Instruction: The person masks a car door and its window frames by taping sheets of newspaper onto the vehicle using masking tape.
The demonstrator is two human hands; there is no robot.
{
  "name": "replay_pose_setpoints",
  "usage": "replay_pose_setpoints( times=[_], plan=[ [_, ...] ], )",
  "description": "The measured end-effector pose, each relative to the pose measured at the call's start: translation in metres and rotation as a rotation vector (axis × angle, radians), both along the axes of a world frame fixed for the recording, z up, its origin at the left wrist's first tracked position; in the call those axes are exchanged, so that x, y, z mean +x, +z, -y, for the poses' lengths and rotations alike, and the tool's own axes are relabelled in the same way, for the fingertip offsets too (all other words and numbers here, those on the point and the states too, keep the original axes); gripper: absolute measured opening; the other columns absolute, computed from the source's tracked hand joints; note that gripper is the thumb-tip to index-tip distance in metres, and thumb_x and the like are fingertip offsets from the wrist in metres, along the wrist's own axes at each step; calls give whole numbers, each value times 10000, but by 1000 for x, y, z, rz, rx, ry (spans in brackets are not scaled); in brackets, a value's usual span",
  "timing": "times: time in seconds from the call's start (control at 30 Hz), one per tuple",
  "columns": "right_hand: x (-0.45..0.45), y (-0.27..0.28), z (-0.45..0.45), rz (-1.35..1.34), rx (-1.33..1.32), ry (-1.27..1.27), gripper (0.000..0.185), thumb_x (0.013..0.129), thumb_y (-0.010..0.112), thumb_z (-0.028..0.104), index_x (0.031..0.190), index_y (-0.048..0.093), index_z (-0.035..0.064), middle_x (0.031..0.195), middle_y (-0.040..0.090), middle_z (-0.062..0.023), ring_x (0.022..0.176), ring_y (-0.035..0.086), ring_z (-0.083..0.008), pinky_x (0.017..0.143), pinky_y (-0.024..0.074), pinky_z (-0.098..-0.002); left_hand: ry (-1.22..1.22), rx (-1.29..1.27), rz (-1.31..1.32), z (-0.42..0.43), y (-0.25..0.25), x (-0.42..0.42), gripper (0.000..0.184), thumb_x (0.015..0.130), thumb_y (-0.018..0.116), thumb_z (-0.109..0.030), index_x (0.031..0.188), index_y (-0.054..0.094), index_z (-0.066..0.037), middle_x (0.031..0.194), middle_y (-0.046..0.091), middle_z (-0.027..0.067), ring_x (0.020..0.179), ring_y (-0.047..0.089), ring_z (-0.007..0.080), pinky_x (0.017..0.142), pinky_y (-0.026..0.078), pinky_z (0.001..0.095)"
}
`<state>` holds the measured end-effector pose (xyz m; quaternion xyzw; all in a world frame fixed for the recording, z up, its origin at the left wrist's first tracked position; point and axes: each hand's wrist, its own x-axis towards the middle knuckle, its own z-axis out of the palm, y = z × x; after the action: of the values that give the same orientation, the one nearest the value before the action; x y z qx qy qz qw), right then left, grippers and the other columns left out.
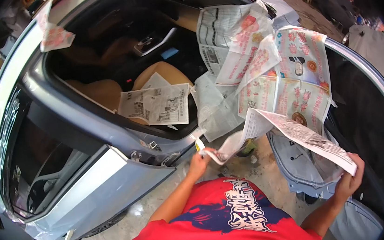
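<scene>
A long folded sheet of newspaper [291, 130] stretches between my hands, creased upward near its middle. My left hand [199, 164] is closed on its curled left end, beside the car's door sill. A small white and yellow strip [199, 143] stands up by those fingers; I cannot tell what it is. My right hand [351, 173] grips the far right end, close to the open door. Behind the sheet, printed newspaper [301, 64] covers the door's upper part and the side of the door opening. Clear plastic film [214, 106] hangs next to it.
Another newspaper [158, 106] lies over the tan seat [161, 74] inside the car. The silver car body [95, 181] fills the left side. The stripped inner panel of the door [294, 156] is at the right. A paper-covered piece [56, 33] sticks to the roof edge.
</scene>
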<state>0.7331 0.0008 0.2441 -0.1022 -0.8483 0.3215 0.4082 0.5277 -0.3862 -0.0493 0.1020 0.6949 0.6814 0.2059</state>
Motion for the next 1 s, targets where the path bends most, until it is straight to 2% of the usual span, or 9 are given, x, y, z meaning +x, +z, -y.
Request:
replay_pose_setpoints(
  times=[0.17,0.27,0.43,0.53,0.57,0.67,0.8,0.9,1.0],
  plan=[
    [-41,-21,40,263,-135,100,251,884,512,-59,1099,635,-12,978,643,-95,779,601,-166,655,470,-303,79,-146,-10,40,-13,63,189,968,635,-132,1074,722,-2,1038,728,82,977,644,165,899,484,295],
    [-61,-44,53,333,-64,198,234,865,520,-70,1056,641,-12,890,636,-103,726,582,-163,635,455,-304,193,-181,-61,67,-22,83,202,954,678,-159,1070,727,-1,1042,716,98,978,640,173,885,485,293],
    [-86,-86,86,596,-22,298,134,857,578,-33,983,620,-15,782,589,-137,689,577,-212,643,447,-331,542,-267,-22,136,-13,147,219,932,732,-169,1081,736,-8,1033,673,99,963,634,177,862,483,293],
    [-93,-158,85,560,79,451,99,884,585,-6,973,624,-22,773,585,-126,706,556,-192,647,444,-336,733,-146,-29,173,17,196,241,924,749,-181,1094,735,-10,1031,645,91,967,621,173,845,479,295],
    [-94,-188,79,598,128,473,111,871,592,13,972,631,-10,791,599,-167,701,552,-269,664,448,-359,771,-221,-71,187,21,212,248,928,742,-175,1112,729,-10,1018,637,89,945,607,174,828,473,302],
    [-83,-265,73,911,233,492,184,861,568,41,1017,653,-9,996,657,-229,900,633,-427,804,492,-461,915,-346,-160,225,33,249,256,928,740,-170,1132,724,-17,1002,636,94,924,599,177,823,468,307],
    [-62,-333,82,1238,534,566,309,852,531,1,1126,673,12,1094,675,-264,1052,634,-432,915,503,-454,955,-238,-329,248,73,268,165,913,696,-93,1046,679,3,1077,633,118,990,591,235,846,466,332],
    [-62,-321,126,1097,497,662,376,860,529,-4,1218,642,-3,1226,643,-272,1183,598,-427,1006,475,-449,782,-335,-543,256,113,273,142,862,679,-59,982,637,3,1096,626,148,1014,594,319,883,475,390],
    [-67,-178,276,715,152,851,351,905,559,-4,1251,604,-39,1303,612,-235,1232,572,-411,1051,446,-415,535,-419,-668,256,162,275,145,816,664,-38,950,619,-6,1068,610,152,1015,587,338,867,481,415]
  ],
)
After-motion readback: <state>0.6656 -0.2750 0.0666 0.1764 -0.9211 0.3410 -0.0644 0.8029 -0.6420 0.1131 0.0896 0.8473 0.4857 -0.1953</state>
